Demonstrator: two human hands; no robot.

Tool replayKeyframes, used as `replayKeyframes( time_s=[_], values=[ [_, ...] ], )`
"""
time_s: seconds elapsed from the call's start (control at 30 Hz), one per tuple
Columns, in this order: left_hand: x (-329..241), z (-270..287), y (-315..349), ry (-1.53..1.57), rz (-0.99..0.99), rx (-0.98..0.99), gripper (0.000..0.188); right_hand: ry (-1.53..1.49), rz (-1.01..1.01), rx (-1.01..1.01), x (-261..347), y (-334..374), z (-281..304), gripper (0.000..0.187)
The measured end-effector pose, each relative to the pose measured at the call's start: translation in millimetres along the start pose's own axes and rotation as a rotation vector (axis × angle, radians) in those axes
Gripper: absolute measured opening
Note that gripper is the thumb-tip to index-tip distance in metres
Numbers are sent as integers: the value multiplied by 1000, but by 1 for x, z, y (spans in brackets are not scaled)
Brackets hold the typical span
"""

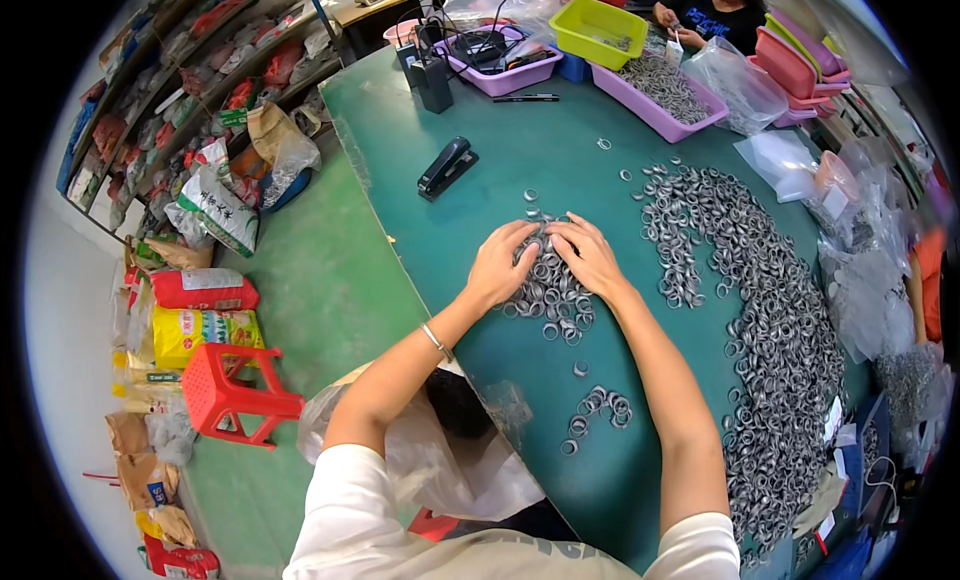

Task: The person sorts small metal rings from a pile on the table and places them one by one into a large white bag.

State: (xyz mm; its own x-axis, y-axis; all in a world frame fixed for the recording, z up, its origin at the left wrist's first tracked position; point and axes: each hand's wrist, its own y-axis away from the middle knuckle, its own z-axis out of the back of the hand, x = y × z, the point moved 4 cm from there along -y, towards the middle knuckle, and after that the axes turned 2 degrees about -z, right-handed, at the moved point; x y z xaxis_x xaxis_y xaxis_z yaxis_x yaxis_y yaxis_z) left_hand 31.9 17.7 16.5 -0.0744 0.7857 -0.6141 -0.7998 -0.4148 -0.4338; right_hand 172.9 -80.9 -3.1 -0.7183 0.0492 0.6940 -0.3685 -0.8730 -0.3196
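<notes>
My left hand (500, 265) and my right hand (592, 257) lie side by side, palms down, on a small heap of silver metal rings (550, 295) in the middle of the green table (500, 160). The fingers of both hands are spread over the rings and point away from me. A much larger band of the same rings (760, 310) curves along the right side of the table. A small cluster of rings (597, 408) lies closer to me, between my forearms. A thin bracelet sits on my left wrist.
A black stapler (446, 167) lies left of the heap. At the far edge stand purple trays (660, 95), a lime tray (598, 30) and pink trays (795, 60); another person sits there. Clear plastic bags (860, 280) crowd the right. A red stool (235, 392) and sacks stand on the floor.
</notes>
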Motion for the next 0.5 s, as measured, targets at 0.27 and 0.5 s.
replayKeyframes(
  time_s=[0.27,0.5],
  values=[
    [-59,-21,50,64,-33,-8,34,-18,-58,26,21,78,23,37],
    [-101,-35,86,128,-27,78,39,-8,-75,73,32,135,46,37]
  ],
)
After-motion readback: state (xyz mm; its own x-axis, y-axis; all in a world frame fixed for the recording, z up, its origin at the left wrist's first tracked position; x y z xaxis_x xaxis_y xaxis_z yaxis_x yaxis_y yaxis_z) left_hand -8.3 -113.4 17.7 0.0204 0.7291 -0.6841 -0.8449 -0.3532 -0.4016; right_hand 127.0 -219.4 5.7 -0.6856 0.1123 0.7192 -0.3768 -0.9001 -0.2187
